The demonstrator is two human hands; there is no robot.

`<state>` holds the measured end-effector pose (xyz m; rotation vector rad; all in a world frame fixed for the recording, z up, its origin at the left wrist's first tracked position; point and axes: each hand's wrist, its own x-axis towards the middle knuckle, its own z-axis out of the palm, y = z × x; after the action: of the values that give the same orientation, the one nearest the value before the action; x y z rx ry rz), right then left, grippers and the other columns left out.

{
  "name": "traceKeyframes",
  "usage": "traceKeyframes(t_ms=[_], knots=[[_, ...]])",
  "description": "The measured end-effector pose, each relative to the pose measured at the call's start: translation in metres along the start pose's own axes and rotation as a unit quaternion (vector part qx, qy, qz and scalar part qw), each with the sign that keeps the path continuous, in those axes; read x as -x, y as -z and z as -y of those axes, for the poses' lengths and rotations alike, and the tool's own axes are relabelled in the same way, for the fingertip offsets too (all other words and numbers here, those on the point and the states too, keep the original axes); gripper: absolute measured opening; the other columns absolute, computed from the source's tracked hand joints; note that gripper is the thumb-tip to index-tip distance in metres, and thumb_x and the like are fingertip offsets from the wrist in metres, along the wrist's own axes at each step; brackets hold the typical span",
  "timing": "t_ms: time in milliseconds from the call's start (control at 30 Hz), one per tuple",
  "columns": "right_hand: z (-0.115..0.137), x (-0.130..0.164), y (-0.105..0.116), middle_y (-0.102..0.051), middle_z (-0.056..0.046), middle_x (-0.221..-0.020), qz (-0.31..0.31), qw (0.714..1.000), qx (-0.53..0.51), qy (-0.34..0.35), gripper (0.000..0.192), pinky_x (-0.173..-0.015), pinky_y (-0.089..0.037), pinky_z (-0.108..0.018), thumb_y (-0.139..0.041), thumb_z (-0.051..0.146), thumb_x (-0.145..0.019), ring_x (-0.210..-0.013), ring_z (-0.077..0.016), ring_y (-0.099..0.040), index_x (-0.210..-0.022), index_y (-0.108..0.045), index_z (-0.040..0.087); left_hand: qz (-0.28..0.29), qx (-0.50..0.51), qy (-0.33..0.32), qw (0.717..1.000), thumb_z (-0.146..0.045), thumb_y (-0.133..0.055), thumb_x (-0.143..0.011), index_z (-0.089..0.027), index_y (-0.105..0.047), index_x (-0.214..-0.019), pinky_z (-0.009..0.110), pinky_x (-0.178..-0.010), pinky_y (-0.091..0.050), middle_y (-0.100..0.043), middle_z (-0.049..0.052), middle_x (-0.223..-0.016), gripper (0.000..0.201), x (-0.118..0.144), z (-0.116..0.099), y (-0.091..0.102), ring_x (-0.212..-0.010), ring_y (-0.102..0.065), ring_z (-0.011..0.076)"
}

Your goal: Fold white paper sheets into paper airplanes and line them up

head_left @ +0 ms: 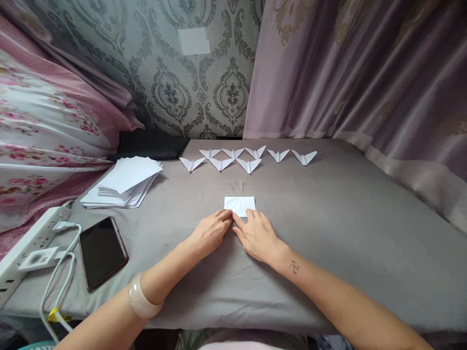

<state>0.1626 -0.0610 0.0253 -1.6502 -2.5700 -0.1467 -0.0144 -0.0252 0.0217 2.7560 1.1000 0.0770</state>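
Note:
A small sheet of folded white paper (241, 203) lies flat on the grey cloth, with creases fanning out over its left half. My left hand (213, 231) is at its lower left corner, fingers close together and pressed onto the edge. From the right, my right hand (257, 236) bears on the paper's lower edge, its index finger pointing toward the left fingertips and the thumb tucked below. Both hands hold the paper down; the undersides of the fingers are hidden. Beyond it stand several folded paper planes (249, 166) in loose rows.
A stack of white paper (127, 180) is at the left, before a black folded item (149, 145). Nearer lie a phone (103, 253), a power strip (40, 238) and white cables (54, 287). Curtains (321, 73) hang at the right; a patterned wall (204, 92) stands behind.

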Motion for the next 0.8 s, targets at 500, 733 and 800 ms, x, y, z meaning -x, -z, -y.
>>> traceKeyframes(t_ms=[500,733,800], knots=[[-0.015,0.013,0.0,-0.062,-0.013,-0.105,0.014,0.999,0.018,-0.046,0.045,-0.072,-0.041,-0.035,-0.032,0.039,-0.099,-0.093,-0.0246,-0.054,-0.122,-0.06,0.012,-0.019,-0.035,0.071,0.997,-0.005,-0.033,-0.089,-0.013,-0.058,-0.121,0.031,-0.085,-0.054,-0.063,0.011,-0.116,0.041,0.02,-0.001,-0.008,-0.108,-0.058,0.0225],[-0.046,0.015,0.005,-0.065,-0.009,-0.101,0.011,0.978,-0.176,-0.111,0.029,-0.07,-0.042,-0.03,-0.044,0.028,-0.094,-0.092,-0.0214,-0.058,-0.086,-0.07,0.019,-0.056,0.105,0.097,0.988,-0.005,-0.037,-0.078,-0.021,-0.068,-0.103,0.027,-0.078,-0.05,-0.066,0.006,-0.111,0.042,0.019,0.019,0.003,-0.099,-0.062,0.0199],[-0.061,0.005,0.004,-0.067,-0.006,-0.094,0.02,0.916,-0.348,-0.197,0.02,-0.067,-0.042,-0.026,-0.051,0.023,-0.087,-0.084,-0.017,-0.06,-0.077,-0.069,0.02,-0.063,0.185,0.168,0.966,-0.01,-0.041,-0.076,-0.02,-0.07,-0.089,0.026,-0.072,-0.048,-0.07,0.005,-0.095,0.034,0.006,0.027,0.01,-0.083,-0.064,0.0184]])
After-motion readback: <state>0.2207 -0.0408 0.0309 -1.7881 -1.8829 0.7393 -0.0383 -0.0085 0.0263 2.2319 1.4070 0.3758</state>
